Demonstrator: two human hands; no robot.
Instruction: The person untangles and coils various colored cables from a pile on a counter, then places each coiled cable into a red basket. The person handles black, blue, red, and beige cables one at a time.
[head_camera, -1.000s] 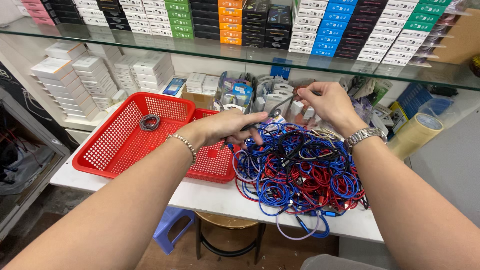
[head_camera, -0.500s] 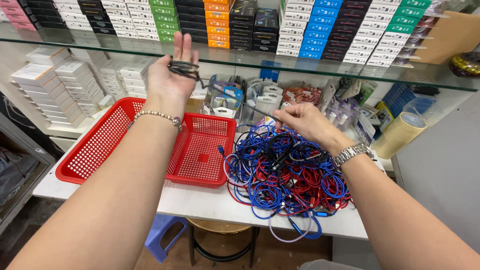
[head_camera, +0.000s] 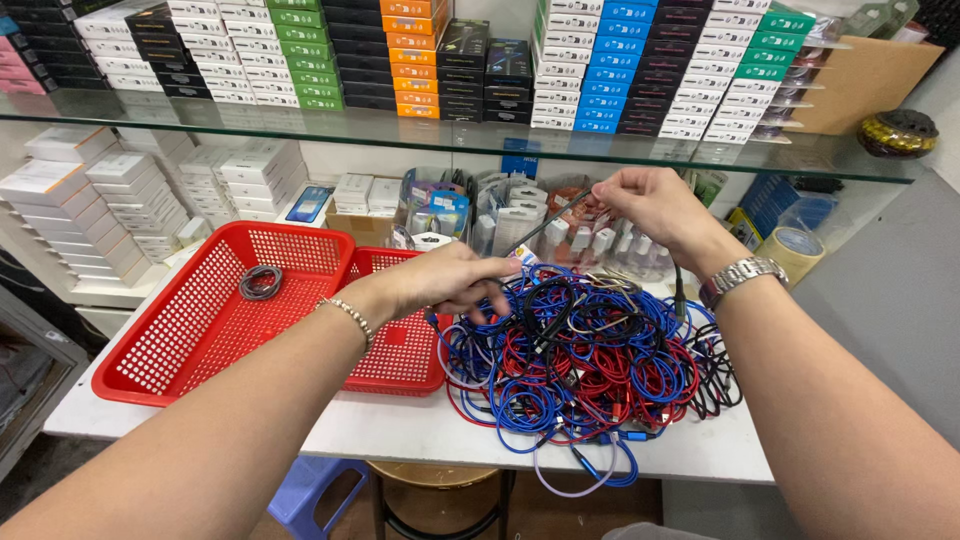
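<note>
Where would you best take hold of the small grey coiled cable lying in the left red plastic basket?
Pinch the grey coiled cable across one side of its ring, coming straight down from above. It lies flat and alone on the floor of the red basket, whose walls block a sideways approach, and its open centre leaves room for a fingertip.

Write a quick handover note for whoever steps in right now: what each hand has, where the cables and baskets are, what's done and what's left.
Left hand: pinching a dark cable low, at the edge of the tangled pile.
Right hand: raised, pinching the same cable's upper end, so it runs taut between the hands.
Done: one coiled grey cable lies in the left red basket.
Left: the blue, red and black pile on the white table is still tangled. How much the second red basket holds can't be told.
</note>
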